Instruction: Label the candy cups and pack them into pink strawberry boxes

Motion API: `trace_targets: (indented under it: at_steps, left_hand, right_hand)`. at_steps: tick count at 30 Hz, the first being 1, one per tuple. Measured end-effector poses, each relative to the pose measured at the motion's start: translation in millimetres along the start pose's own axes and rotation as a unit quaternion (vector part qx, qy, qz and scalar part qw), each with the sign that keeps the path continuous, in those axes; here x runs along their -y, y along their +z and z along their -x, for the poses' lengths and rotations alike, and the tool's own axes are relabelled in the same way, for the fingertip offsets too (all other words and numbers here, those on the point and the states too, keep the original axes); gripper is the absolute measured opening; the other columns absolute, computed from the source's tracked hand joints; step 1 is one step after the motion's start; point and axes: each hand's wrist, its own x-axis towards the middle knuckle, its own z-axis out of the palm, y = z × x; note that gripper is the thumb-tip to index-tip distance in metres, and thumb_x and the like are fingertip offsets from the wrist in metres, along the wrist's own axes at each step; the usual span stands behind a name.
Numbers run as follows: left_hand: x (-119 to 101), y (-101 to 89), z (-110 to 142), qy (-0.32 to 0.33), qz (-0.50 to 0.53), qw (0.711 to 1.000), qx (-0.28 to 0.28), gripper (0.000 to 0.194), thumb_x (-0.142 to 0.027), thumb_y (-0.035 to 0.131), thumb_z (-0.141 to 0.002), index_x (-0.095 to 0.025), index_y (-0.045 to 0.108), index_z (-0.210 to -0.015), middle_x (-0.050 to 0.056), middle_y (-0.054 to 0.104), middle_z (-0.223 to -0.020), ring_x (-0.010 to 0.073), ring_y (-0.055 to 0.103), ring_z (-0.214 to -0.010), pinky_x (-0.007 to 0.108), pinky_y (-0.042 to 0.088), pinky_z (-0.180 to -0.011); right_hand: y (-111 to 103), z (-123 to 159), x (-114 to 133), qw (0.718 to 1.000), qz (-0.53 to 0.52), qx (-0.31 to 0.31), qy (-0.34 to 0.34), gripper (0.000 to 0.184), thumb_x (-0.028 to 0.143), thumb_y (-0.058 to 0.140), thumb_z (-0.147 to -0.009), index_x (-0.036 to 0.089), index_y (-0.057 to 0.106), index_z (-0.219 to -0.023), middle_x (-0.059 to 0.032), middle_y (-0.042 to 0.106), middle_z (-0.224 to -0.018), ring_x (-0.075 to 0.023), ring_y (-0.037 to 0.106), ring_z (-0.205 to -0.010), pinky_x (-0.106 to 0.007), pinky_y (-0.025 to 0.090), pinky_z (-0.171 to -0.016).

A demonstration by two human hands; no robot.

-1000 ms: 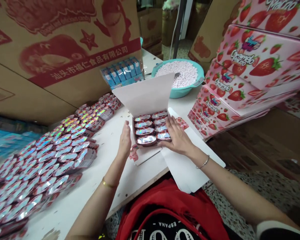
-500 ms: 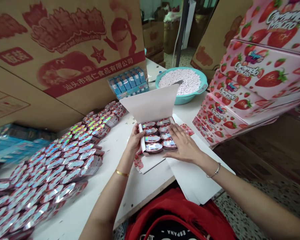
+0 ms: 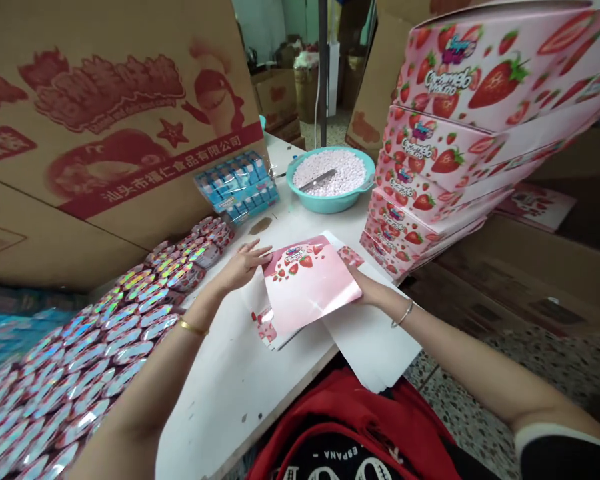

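Observation:
A pink strawberry-printed candy box (image 3: 310,283) lies on the table in front of me, its lid folded down over the packs, which are now hidden. My left hand (image 3: 243,265) is at the lid's upper left edge, fingers stretched and apart, the fingertips at or close to the edge. My right hand (image 3: 367,283) is against the box's right side; the lid covers its fingers, so their grip cannot be seen. Under the box and to its right lie white card sheets (image 3: 375,347), some with strawberry print.
Many shiny oval-topped packs (image 3: 125,333) fill the table's left side. Behind stand a large carton (image 3: 130,167), a blue pack (image 3: 240,187) and a turquoise basin (image 3: 330,203) of white pieces with a metal utensil. Stacked strawberry boxes (image 3: 445,147) rise at the right.
The raised lid has come down over the two rows of packs. My left hand has let go of the box's left side and moved left; my right hand has slipped beneath the lid's right edge.

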Motion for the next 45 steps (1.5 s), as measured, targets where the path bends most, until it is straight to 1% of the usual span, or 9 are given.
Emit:
trace_targets:
  at_steps: [5, 11, 18, 21, 24, 29, 33, 39, 45]
  left_hand:
    - [-24.4, 3.9, -12.2, 0.048, -0.055, 0.997, 0.012, 0.037, -0.021, 0.041, -0.084, -0.020, 0.075, -0.098, 0.009, 0.062, -0.135, 0.0246, 0.055, -0.129, 0.043, 0.041, -0.112]
    - [-39.3, 19.7, 1.4, -0.028, -0.115, 0.993, -0.018, 0.044, -0.020, 0.038, -0.090, -0.018, 0.065, -0.124, 0.011, 0.055, -0.144, 0.0244, 0.058, -0.126, 0.040, 0.045, -0.110]
    - [-104.0, 61.9, 16.7, 0.009, -0.137, 0.990, -0.042, 0.080, -0.054, 0.064, -0.083, -0.011, 0.041, -0.147, 0.022, 0.036, -0.154, 0.0383, 0.027, -0.146, 0.058, 0.027, -0.118]
    - [-118.5, 65.7, 17.8, -0.004, -0.146, 0.988, -0.059, 0.079, -0.053, 0.066, -0.083, -0.009, 0.045, -0.145, 0.024, 0.040, -0.151, 0.0381, 0.029, -0.145, 0.053, 0.031, -0.117]
    - [-116.3, 43.1, 18.8, 0.003, -0.118, 0.991, -0.058, 0.072, -0.055, 0.060, -0.087, -0.017, 0.045, -0.146, 0.017, 0.048, -0.148, 0.0318, 0.041, -0.140, 0.045, 0.040, -0.114]
    - [-112.5, 1.1, 17.3, -0.026, -0.147, 0.988, -0.040, 0.069, -0.059, 0.057, -0.087, -0.027, 0.043, -0.147, 0.011, 0.051, -0.147, 0.0326, 0.045, -0.138, 0.056, 0.030, -0.117]
    - [-119.8, 5.2, 19.0, -0.055, -0.177, 0.982, -0.043, 0.067, -0.057, 0.055, -0.089, -0.028, 0.042, -0.148, 0.010, 0.046, -0.151, 0.0356, 0.041, -0.141, 0.061, 0.031, -0.114]
    - [-130.6, 19.9, 24.7, -0.105, -0.201, 0.971, -0.079, 0.068, -0.052, 0.058, -0.087, -0.024, 0.042, -0.148, 0.012, 0.047, -0.150, 0.0357, 0.044, -0.138, 0.051, 0.048, -0.104]
    - [-145.2, 23.7, 16.6, -0.118, -0.219, 0.966, -0.073, 0.063, -0.045, 0.059, -0.088, -0.024, 0.045, -0.145, 0.013, 0.052, -0.146, 0.0364, 0.050, -0.133, 0.054, 0.051, -0.100]
  right_hand:
    - [-35.2, -17.7, -26.1, 0.971, -0.204, -0.065, 0.104, 0.053, 0.055, 0.032, -0.099, 0.022, 0.044, -0.140, -0.0116, 0.069, -0.117, -0.0229, 0.068, -0.098, -0.044, 0.056, -0.086]
    - [-27.8, -3.5, -3.7, 0.986, 0.046, 0.128, -0.091, 0.090, 0.064, 0.071, -0.076, 0.026, 0.037, -0.150, -0.0137, 0.037, -0.157, -0.0357, 0.033, -0.145, -0.061, 0.025, -0.117]
    - [3.4, 5.9, 1.9, 0.989, 0.090, 0.057, -0.102, 0.071, 0.039, 0.073, -0.084, 0.022, 0.044, -0.146, -0.0145, 0.042, -0.154, -0.0313, 0.035, -0.145, -0.054, 0.028, -0.118]
    - [1.2, 12.9, -5.2, 0.994, 0.017, 0.032, -0.099, 0.091, 0.042, 0.072, -0.083, 0.021, 0.022, -0.156, -0.0161, 0.034, -0.158, -0.0293, 0.026, -0.149, -0.054, 0.028, -0.118]
    - [1.5, 31.6, -10.1, 0.995, -0.082, -0.042, -0.030, 0.105, 0.042, 0.068, -0.084, 0.019, -0.002, -0.158, -0.0173, 0.021, -0.163, -0.0276, 0.018, -0.151, -0.052, 0.028, -0.119]
    - [11.1, 55.8, -1.2, 0.983, -0.141, -0.095, 0.065, 0.090, 0.030, 0.058, -0.089, 0.019, 0.002, -0.159, -0.0173, 0.037, -0.156, -0.0268, 0.043, -0.140, -0.045, 0.042, -0.110]
    - [13.7, 51.6, 7.7, 0.981, -0.139, -0.082, 0.108, 0.092, 0.026, 0.056, -0.085, 0.023, 0.001, -0.159, -0.0114, 0.061, -0.137, -0.0256, 0.068, -0.106, -0.039, 0.055, -0.088]
    - [5.2, 47.6, 9.8, 0.985, -0.121, -0.048, 0.114, 0.092, 0.020, 0.050, -0.081, 0.018, 0.000, -0.159, -0.0052, 0.074, -0.104, -0.0206, 0.068, -0.069, -0.032, 0.055, -0.069]
    - [1.4, 49.4, 9.3, 0.990, -0.115, -0.023, 0.081, 0.093, 0.015, 0.047, -0.082, 0.018, -0.006, -0.158, -0.0106, 0.067, -0.127, -0.0191, 0.068, -0.074, -0.031, 0.056, -0.073]
